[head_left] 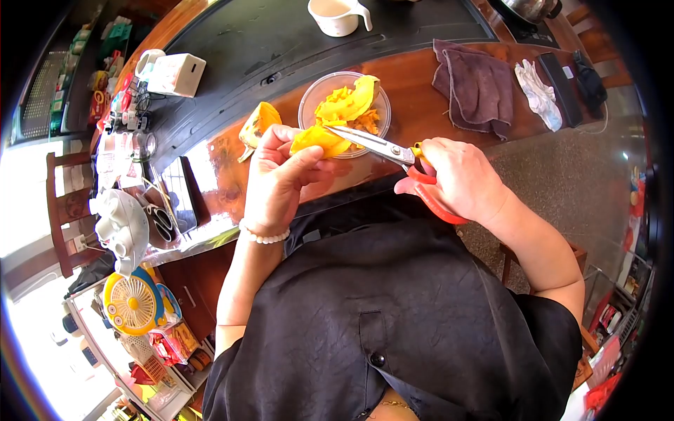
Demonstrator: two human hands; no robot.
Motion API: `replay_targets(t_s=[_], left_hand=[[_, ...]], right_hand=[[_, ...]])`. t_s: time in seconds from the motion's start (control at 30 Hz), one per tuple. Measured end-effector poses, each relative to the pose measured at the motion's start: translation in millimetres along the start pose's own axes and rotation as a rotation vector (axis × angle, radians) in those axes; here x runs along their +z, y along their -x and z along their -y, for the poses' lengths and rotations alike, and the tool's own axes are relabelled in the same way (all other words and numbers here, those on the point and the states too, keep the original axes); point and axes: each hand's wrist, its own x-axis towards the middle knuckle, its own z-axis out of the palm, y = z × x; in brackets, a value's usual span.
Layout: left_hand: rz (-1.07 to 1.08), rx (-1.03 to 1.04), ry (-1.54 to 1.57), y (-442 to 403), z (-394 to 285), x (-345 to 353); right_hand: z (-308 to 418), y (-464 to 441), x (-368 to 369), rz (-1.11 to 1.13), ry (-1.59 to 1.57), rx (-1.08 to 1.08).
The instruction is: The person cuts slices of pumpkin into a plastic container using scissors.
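Note:
Between the thumb and fingers of my left hand (pixel 284 172) is a yellow-orange piece (pixel 319 142), held over the near side of a clear round bowl (pixel 304 112). My right hand (pixel 467 179) grips red-handled scissors (pixel 382 149), whose blades point left and meet the piece; how far apart the blades are is hard to tell. Inside the bowl lie small orange bits and a larger yellow slice (pixel 351 105). Left of the bowl, just beyond my left hand, another orange chunk (pixel 261 125) rests on the wooden table.
A white measuring cup (pixel 337 19) stands at the back. To the right lie a brown cloth (pixel 477 88), a white glove or cloth (pixel 539 95) and a black box (pixel 562 88). A white box (pixel 179 75), white cups (pixel 119 228) and a tablet-like object (pixel 179 193) are at the left.

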Motion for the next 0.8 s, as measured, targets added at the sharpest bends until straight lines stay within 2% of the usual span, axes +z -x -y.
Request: replay_targets(t_s=[0.2, 0.37, 0.43, 0.57, 0.63, 0.73, 0.8], left_hand=[[-0.032, 0.065, -0.016, -0.2, 0.8, 2.3], [-0.02, 0.072, -0.045, 1.0, 1.0, 3.3], [-0.008, 0.078, -0.062, 1.1, 1.6, 3.0], [0.014, 0.064, -0.073, 0.9, 1.5, 0.6], [0.024, 0.056, -0.079, 0.9, 2.3, -0.1], [0.046, 0.016, -0.058, 0.2, 5.0, 1.1], [0.03, 0.055, -0.052, -1.5, 6.3, 1.3]], right_hand=[[-1.1, 4.0, -3.4, -0.025, 0.012, 0.017], [-0.4, 2.8, -6.8, -0.015, 0.016, -0.011], [-0.6, 1.8, -5.7, -0.075, 0.06, -0.049], [-0.4, 0.4, -4.7, -0.06, 0.058, -0.014], [-0.5, -1.4, -5.6, -0.002, 0.014, 0.0], [-2.5, -1.8, 1.2, -0.106, -0.055, -0.054], [-2.0, -1.8, -2.3, -0.054, -0.108, -0.016]])
